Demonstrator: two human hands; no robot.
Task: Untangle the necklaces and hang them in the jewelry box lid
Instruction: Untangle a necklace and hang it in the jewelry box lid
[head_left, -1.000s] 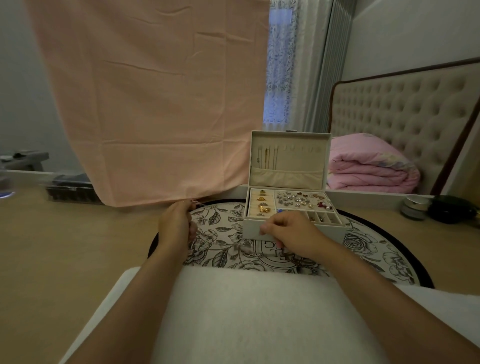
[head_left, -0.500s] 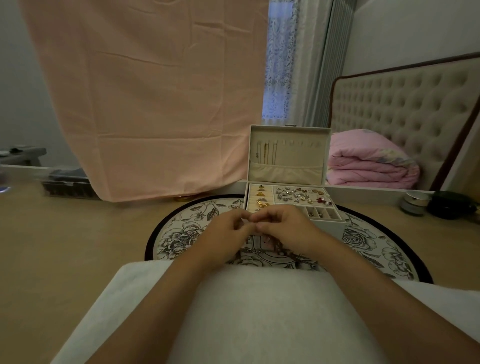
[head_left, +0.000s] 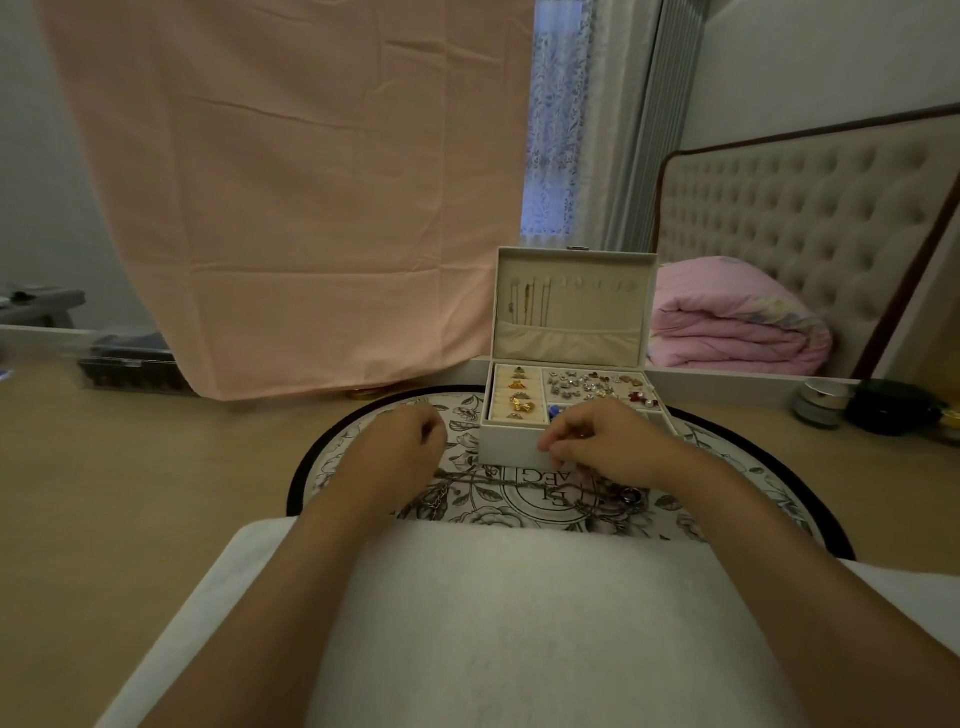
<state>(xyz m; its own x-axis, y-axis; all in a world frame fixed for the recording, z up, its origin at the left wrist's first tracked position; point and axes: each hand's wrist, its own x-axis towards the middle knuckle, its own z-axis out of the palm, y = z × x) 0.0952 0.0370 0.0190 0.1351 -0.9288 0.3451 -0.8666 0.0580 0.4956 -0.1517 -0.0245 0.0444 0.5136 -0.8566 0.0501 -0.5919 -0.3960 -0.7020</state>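
Necklaces (head_left: 498, 482) lay tangled on the round flowered mat (head_left: 332, 460), just in front of the jewelry box (head_left: 511, 441) and between the two hands. One dark ringed pendant (head_left: 631, 496) showed at the tangle's right end. How many chains made up the knot could not be counted.

The left hand (head_left: 400, 447) hovered over the tangle's left end with its fingers curled under. The right hand (head_left: 602, 447) had its fingertips drawn together before the box's front wall. Whether either one pinched a chain could not be told.

Printed letters at the mat's middle, upside down from this side, looked like "AEG" over "EI", partly crossed by the chains.

The one box stood open, its lid (head_left: 582, 338) upright. A few thin hung chains (head_left: 527, 304) dangled from the lid's left hooks, too fine to count. Gold pieces filled the box's left compartment and small mixed pieces the right.

One white cushion (head_left: 519, 623) lay at the desk's near edge under both forearms. Near the far right edge stood two containers, a silver-lidded jar (head_left: 820, 402) and a black round case (head_left: 893, 406), just beside each other.

A pink cloth (head_left: 291, 197) hung behind the desk.
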